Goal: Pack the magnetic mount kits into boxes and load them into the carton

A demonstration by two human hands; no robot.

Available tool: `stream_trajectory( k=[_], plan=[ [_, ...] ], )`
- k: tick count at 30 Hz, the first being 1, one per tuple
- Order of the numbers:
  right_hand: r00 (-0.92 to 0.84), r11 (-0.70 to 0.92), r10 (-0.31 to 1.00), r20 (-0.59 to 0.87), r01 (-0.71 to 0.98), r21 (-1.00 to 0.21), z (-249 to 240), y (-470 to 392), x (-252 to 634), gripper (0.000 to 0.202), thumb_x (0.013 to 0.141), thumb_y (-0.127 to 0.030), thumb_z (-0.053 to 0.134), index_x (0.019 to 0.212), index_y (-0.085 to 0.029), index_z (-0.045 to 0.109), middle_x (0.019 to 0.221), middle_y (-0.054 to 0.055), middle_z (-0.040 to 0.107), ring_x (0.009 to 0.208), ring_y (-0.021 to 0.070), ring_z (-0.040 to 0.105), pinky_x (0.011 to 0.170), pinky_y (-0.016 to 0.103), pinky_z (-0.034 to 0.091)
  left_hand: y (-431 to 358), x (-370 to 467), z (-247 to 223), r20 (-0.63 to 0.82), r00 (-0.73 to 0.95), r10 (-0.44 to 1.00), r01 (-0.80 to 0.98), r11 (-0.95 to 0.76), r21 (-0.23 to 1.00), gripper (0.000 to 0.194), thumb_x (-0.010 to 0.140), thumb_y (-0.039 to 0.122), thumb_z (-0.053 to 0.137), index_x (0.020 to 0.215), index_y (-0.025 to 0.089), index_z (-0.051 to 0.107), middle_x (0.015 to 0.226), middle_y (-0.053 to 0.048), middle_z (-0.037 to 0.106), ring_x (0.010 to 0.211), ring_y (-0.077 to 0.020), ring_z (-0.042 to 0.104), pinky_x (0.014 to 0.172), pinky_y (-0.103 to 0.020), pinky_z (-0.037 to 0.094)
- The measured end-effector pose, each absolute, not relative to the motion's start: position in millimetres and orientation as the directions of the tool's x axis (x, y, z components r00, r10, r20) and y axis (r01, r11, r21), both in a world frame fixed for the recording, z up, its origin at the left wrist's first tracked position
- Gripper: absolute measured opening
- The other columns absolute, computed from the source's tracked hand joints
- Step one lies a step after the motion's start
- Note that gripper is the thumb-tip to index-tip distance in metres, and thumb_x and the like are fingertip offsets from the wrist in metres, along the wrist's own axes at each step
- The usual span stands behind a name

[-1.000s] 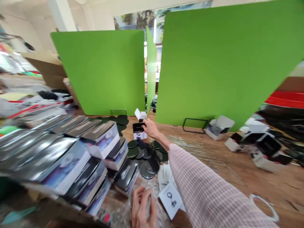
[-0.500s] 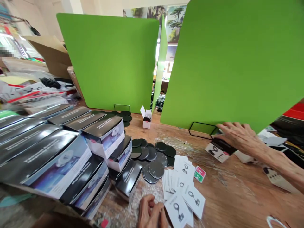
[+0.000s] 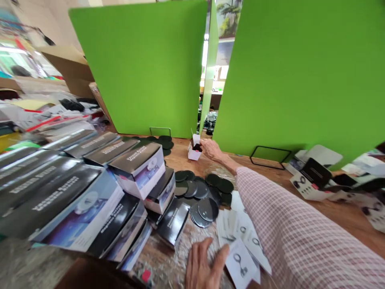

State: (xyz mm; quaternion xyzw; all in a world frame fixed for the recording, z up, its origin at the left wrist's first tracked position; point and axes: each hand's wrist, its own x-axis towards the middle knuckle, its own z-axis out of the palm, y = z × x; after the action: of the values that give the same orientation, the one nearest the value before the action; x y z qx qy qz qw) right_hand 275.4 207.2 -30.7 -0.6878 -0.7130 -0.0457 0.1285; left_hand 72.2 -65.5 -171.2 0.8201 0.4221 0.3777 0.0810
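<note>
My right hand [image 3: 212, 149] reaches to the back of the table, its fingers closed at the right side of a small white box [image 3: 195, 154] with a raised flap and something dark in its opening. My left hand [image 3: 204, 263] rests low at the front with thumb and fingers apart, holding nothing. Its thumb touches the edge of a spread pile of printed leaflets [image 3: 240, 265]. Beyond that hand, flat black discs [image 3: 207, 208] lie overlapping on the table. My right sleeve covers part of the leaflets.
Stacked dark product boxes [image 3: 135, 160] fill the left side. Open printed boxes [image 3: 309, 180] stand at the right. Green panels [image 3: 144, 72] rise along the back, with a black wire stand [image 3: 269, 157] at the foot of one. Clear plastic film covers parts of the wooden table.
My right hand has left the printed box at the right and moved left to the small white box. My left hand's fingers have spread apart. The view has shifted slightly.
</note>
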Motion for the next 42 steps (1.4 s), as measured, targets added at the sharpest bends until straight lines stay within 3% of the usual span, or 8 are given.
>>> stream_trajectory(
  k=[3,10,17,21,25,29,36,42],
  plan=[
    [0.04,-0.033,0.98,0.195,0.999,-0.038,-13.6,161.4,310.1,0.025,0.096,-0.035,0.051,0.11,-0.016,0.058,0.104,0.005,0.06,0.094,0.0182,0.058,0.086,0.039,0.048,-65.2,66.4,-160.9,0.491,0.462,0.739,0.608,-0.666,0.431,0.065,0.067,0.053,0.073,0.127,0.035,0.057,0.118,-0.008,0.058,0.101,-0.0282,0.055,0.08,-0.04,0.052],
    [0.244,-0.253,0.952,0.186,0.967,0.023,16.4,-23.0,378.2,0.018,0.085,-0.021,0.052,0.068,-0.022,0.049,0.062,-0.001,0.049,0.059,0.0156,0.046,0.058,0.029,0.031,-71.6,74.4,-134.0,0.371,0.469,0.801,0.675,-0.596,0.435,0.056,0.083,0.035,0.06,0.136,0.022,0.048,0.121,-0.01,0.054,0.107,-0.0263,0.048,0.09,-0.042,0.046],
    [0.475,-0.469,0.852,0.219,0.879,-0.085,-4.1,-170.5,377.7,0.014,0.068,-0.034,0.057,0.06,-0.028,0.047,0.061,0.005,0.054,0.052,0.0222,0.046,0.054,0.036,0.028,-67.7,89.6,-120.0,0.28,0.364,0.888,0.65,-0.458,0.607,0.037,0.078,0.034,0.065,0.112,0.021,0.062,0.107,-0.008,0.058,0.099,-0.0263,0.05,0.087,-0.043,0.042],
    [0.443,-0.239,0.79,0.424,0.859,-0.453,-26.2,-187.5,320.1,0.03,0.078,-0.053,0.052,0.094,-0.03,0.061,0.098,0.01,0.058,0.086,0.0298,0.056,0.078,0.046,0.04,-64.7,86.7,-115.1,0.246,0.302,0.921,0.423,-0.361,0.831,0.012,0.083,0.027,0.052,0.086,0.019,0.06,0.086,-0.004,0.061,0.085,-0.0197,0.054,0.081,-0.036,0.043],
    [0.383,-0.059,0.867,0.32,0.716,-0.696,-60.4,-165.7,256.0,0.041,0.079,-0.051,0.059,0.114,-0.029,0.06,0.102,0.006,0.064,0.083,0.0227,0.061,0.074,0.038,0.051,-73.8,85.5,-97.2,0.032,0.362,0.932,0.058,-0.057,0.997,0.023,0.08,0.041,0.058,0.078,0.018,0.054,0.073,0.001,0.057,0.068,-0.0133,0.053,0.065,-0.025,0.044],
    [0.453,-0.041,0.891,0.015,0.114,-0.993,-80.8,-143.3,226.8,0.041,0.075,-0.054,0.066,0.094,-0.018,0.063,0.089,0.006,0.068,0.074,0.0193,0.063,0.068,0.033,0.053,-75.9,93.5,-74.8,-0.095,0.474,0.876,-0.101,0.161,0.982,0.029,0.077,0.043,0.065,0.081,0.017,0.053,0.077,-0.001,0.062,0.071,-0.013,0.057,0.067,-0.024,0.046],
    [0.615,0.02,0.769,-0.177,-0.299,-0.954,-80.9,-168.1,237.8,0.044,0.06,-0.052,0.081,0.08,-0.018,0.06,0.08,0.004,0.071,0.069,0.017,0.063,0.062,0.026,0.051,-20.4,121.2,-74.0,0.203,0.261,0.944,0.575,-0.321,0.753,0.04,0.073,0.011,0.062,0.112,0.018,0.062,0.122,-0.015,0.057,0.122,-0.0334,0.045,0.104,-0.052,0.032],
    [0.633,-0.115,0.753,-0.182,-0.147,-0.983,-88.6,-198.9,252.2,0.046,0.061,-0.061,0.075,0.069,-0.019,0.057,0.063,0.002,0.065,0.055,0.0148,0.057,0.046,0.022,0.041,-1.9,125.7,-74.6,0.165,0.245,0.955,0.585,-0.282,0.761,0.021,0.079,0.017,0.058,0.098,0.019,0.068,0.11,-0.015,0.062,0.119,-0.033,0.047,0.1,-0.048,0.036]
  ],
)
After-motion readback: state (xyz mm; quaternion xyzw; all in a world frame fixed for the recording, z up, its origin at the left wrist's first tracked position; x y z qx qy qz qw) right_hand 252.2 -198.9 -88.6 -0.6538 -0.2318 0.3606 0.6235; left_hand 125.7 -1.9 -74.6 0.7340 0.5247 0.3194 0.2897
